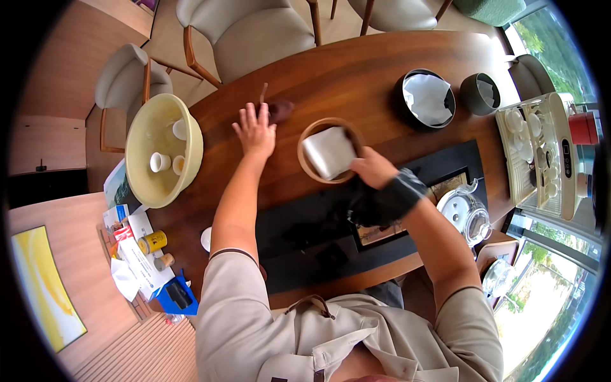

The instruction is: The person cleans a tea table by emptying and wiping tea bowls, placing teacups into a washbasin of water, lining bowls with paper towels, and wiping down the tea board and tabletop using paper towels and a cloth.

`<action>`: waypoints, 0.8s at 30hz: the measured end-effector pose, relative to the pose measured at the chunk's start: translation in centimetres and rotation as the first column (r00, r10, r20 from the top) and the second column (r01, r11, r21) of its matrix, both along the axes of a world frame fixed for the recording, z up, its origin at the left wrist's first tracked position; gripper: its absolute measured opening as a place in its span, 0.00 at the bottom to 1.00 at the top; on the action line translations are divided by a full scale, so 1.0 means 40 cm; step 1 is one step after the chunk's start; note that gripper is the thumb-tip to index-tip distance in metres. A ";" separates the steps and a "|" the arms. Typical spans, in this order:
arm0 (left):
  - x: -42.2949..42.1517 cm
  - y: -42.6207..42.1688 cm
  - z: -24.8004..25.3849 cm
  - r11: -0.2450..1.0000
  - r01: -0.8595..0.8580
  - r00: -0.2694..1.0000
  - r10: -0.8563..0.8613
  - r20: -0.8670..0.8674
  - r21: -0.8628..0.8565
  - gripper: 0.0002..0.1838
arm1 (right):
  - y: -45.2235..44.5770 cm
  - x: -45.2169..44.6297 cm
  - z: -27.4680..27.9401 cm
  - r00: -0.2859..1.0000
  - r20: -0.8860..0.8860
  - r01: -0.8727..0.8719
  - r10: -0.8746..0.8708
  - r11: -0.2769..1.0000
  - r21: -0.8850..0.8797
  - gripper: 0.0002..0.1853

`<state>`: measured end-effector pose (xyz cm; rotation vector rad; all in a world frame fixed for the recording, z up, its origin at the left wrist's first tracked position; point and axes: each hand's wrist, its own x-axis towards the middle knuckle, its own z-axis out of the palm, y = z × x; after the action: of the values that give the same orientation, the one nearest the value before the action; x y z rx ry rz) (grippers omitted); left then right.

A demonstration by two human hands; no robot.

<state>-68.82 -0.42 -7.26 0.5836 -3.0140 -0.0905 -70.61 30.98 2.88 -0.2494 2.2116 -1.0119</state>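
Note:
My right hand [374, 167] is closed on the lower right rim of a round brown bowl [307, 167]. Inside the bowl lies a white folded cloth or paper [330, 153]. My left hand [256, 132] is on or just above the wooden table, its fingers spread. Close to those fingertips is a small dark reddish-brown thing [280, 112], too blurred to name, with a thin strip sticking up beside it. Whether my fingers touch it, I cannot tell.
A cream basin [135, 143] holding several white cups stands at left. Two dark bowls [407, 118] [468, 95] with white paper inside are at far right. Nearer are a black table mat [299, 245], a glass pot [476, 226] and a cup-filled rack [554, 105].

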 end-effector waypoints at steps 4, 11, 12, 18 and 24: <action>-0.090 -0.109 -0.004 0.904 -0.423 0.904 0.426 -0.033 0.059 0.34 | -0.226 -0.040 -0.085 0.973 0.082 -0.226 0.213 0.953 0.201 0.20; -0.293 -0.123 0.031 0.703 -0.693 0.720 0.687 0.100 0.161 0.28 | -0.325 -0.027 -0.167 0.966 0.112 -0.254 0.233 0.933 0.254 0.19; -0.320 -0.105 0.034 0.727 -0.663 0.747 0.658 0.093 0.180 0.27 | -0.324 -0.023 -0.161 0.969 0.119 -0.239 0.216 0.940 0.243 0.19; -0.469 0.089 0.021 0.864 -0.477 0.879 0.473 0.061 0.165 0.28 | -0.275 -0.003 -0.158 0.973 0.153 -0.193 0.172 0.973 0.130 0.29; -0.529 0.241 0.008 0.934 -0.345 0.938 0.346 0.003 0.089 0.28 | -0.085 -0.070 -0.195 0.766 0.562 0.529 -0.310 0.802 -0.279 0.43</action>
<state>-89.97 9.21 -6.95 1.1064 -2.8528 -0.2062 -73.42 27.57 -4.93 0.3317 1.5788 -1.6109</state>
